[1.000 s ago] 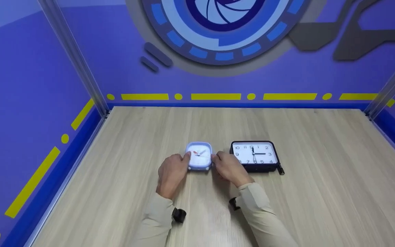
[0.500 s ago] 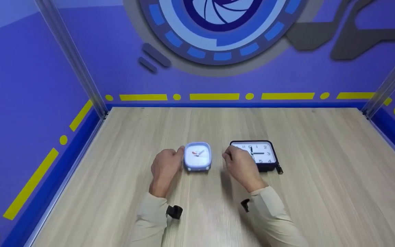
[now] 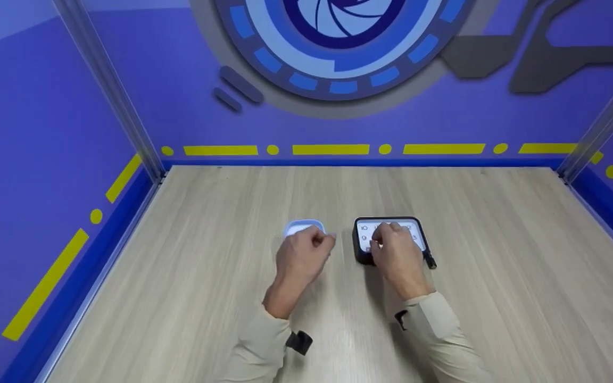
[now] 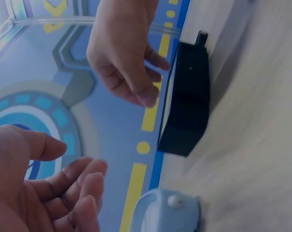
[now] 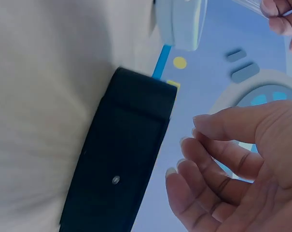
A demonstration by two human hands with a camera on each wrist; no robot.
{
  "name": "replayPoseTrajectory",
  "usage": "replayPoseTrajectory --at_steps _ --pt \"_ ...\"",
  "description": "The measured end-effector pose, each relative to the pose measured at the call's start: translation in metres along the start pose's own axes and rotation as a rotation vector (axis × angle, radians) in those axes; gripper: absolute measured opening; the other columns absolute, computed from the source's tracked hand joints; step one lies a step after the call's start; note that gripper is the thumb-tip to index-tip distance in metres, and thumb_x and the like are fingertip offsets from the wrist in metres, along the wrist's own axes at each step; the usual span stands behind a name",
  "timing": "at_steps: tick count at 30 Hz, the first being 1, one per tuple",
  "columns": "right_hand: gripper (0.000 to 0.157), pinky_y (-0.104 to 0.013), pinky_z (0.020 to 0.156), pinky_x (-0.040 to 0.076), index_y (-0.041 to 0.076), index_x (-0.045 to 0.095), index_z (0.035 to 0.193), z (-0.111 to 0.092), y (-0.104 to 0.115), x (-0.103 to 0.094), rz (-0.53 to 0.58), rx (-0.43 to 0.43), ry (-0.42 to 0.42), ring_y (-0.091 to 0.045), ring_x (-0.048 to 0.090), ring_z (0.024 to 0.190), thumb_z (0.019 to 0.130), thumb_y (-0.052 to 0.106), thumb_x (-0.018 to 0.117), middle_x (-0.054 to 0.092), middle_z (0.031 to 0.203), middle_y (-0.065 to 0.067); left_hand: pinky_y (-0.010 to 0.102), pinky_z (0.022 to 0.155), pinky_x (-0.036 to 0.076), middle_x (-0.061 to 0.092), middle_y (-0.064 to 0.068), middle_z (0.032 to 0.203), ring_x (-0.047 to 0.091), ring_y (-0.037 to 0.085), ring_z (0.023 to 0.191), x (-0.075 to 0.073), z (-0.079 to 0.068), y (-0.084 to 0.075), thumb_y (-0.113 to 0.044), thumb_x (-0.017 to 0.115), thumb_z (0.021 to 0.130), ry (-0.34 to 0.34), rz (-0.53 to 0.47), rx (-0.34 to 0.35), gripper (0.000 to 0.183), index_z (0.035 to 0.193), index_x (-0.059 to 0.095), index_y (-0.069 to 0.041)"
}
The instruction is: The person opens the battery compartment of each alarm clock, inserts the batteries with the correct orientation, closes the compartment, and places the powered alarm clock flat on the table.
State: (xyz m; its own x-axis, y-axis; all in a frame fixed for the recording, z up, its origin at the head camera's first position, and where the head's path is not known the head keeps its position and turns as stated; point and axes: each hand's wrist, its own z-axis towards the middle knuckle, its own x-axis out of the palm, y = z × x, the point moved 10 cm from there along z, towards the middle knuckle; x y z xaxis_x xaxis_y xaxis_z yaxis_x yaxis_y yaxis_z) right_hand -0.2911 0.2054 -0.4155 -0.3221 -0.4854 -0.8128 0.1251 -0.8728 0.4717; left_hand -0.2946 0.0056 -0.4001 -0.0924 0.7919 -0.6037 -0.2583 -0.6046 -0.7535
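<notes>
A small light-blue alarm clock (image 3: 297, 225) stands on the table, mostly covered in the head view by my left hand (image 3: 302, 258). That hand is raised in front of it, its fingers loosely bent and holding nothing. To the right stands a black rectangular clock (image 3: 362, 254) with a white numbered face. My right hand (image 3: 399, 258) hovers before that face, fingers loosely curved with a gap to the thumb. In the right wrist view, the black clock's underside (image 5: 121, 150) lies apart from the fingertips (image 5: 184, 145). The left wrist view has the blue clock (image 4: 172, 212) below the black one.
The wooden tabletop (image 3: 205, 223) carries both clocks. A short black tab (image 3: 430, 260) sticks out at the black clock's right corner. Blue printed panels (image 3: 333, 127) wall in the back and sides, joined by metal posts (image 3: 120, 101). Black straps (image 3: 299, 342) circle the wrists.
Both hands have let go of the blue clock. My left hand has moved right, across the front of it. The right hand has shifted right, in front of the black clock.
</notes>
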Motion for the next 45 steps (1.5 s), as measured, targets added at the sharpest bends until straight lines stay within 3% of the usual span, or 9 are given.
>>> replayPoseTrajectory --at_steps 2,7,8,13,21,31,37,45 --pt "0.008 -0.051 0.073 0.052 0.001 0.068 0.091 -0.001 -0.005 -0.001 -0.009 0.004 0.004 -0.033 0.062 0.087 0.092 0.002 0.076 0.064 0.090 -0.012 0.039 0.071 0.051 0.061 -0.011 0.069 0.052 0.008 0.062 0.011 -0.002 -0.004 -0.025 0.071 0.098 0.031 -0.010 0.011 0.018 0.082 0.071 -0.016" --pt "0.009 -0.052 0.075 0.053 -0.001 0.069 0.096 -0.003 -0.017 -0.006 -0.024 0.015 -0.007 -0.033 0.060 0.090 0.092 0.001 0.077 0.064 0.094 -0.015 0.039 0.082 0.055 0.071 -0.005 0.085 0.063 0.012 0.076 0.037 -0.005 -0.009 -0.023 0.074 0.097 0.095 -0.022 0.038 0.013 0.096 0.076 -0.010" --pt "0.009 -0.052 0.076 0.053 -0.001 0.069 0.096 -0.003 -0.020 -0.007 -0.026 0.016 -0.016 -0.034 0.060 0.091 0.091 0.001 0.077 0.064 0.095 -0.016 0.038 0.076 0.054 0.072 -0.002 0.090 0.066 0.014 0.081 0.041 -0.005 -0.010 -0.023 0.074 0.097 0.101 -0.017 0.043 0.015 0.099 0.076 -0.008" --pt "0.012 -0.056 0.078 0.052 -0.003 0.069 0.097 -0.003 -0.033 -0.018 -0.043 0.004 -0.078 -0.040 0.060 0.097 0.090 0.000 0.078 0.064 0.100 -0.021 0.040 0.087 0.054 0.074 0.010 0.107 0.071 0.027 0.101 0.062 -0.005 -0.009 -0.024 0.075 0.096 0.110 0.049 0.049 0.031 0.116 0.074 0.000" --pt "0.018 -0.059 0.081 0.050 -0.009 0.066 0.106 -0.002 -0.061 -0.031 -0.055 0.049 -0.099 -0.047 0.059 0.101 0.095 0.003 0.073 0.063 0.106 -0.028 0.046 0.092 0.054 0.071 0.021 0.115 0.069 0.036 0.109 0.086 -0.005 -0.005 -0.023 0.075 0.096 0.132 0.115 0.049 0.045 0.126 0.069 0.009" --pt "0.025 -0.065 0.083 0.051 -0.015 0.065 0.116 -0.004 -0.090 -0.035 -0.057 0.120 -0.072 -0.051 0.060 0.107 0.098 0.002 0.062 0.063 0.112 -0.033 0.048 0.091 0.054 0.073 0.022 0.113 0.070 0.038 0.108 0.100 0.003 -0.006 -0.023 0.070 0.100 0.101 0.117 0.067 0.039 0.122 0.071 0.008" --pt "0.020 -0.064 0.079 0.052 -0.015 0.067 0.111 -0.005 -0.092 -0.031 -0.059 0.098 -0.055 -0.052 0.064 0.097 0.097 -0.003 0.062 0.066 0.102 -0.031 0.048 0.082 0.055 0.073 0.019 0.102 0.072 0.036 0.098 0.100 0.008 -0.002 -0.017 0.069 0.101 0.052 0.117 0.044 0.026 0.112 0.073 0.005" --pt "0.018 -0.062 0.082 0.052 -0.017 0.064 0.110 -0.003 -0.093 -0.031 -0.046 0.100 -0.020 -0.051 0.066 0.096 0.098 -0.006 0.058 0.065 0.102 -0.033 0.047 0.074 0.054 0.068 0.013 0.088 0.070 0.034 0.087 0.099 0.012 -0.003 -0.013 0.069 0.099 0.031 0.127 0.061 0.013 0.096 0.071 0.000"
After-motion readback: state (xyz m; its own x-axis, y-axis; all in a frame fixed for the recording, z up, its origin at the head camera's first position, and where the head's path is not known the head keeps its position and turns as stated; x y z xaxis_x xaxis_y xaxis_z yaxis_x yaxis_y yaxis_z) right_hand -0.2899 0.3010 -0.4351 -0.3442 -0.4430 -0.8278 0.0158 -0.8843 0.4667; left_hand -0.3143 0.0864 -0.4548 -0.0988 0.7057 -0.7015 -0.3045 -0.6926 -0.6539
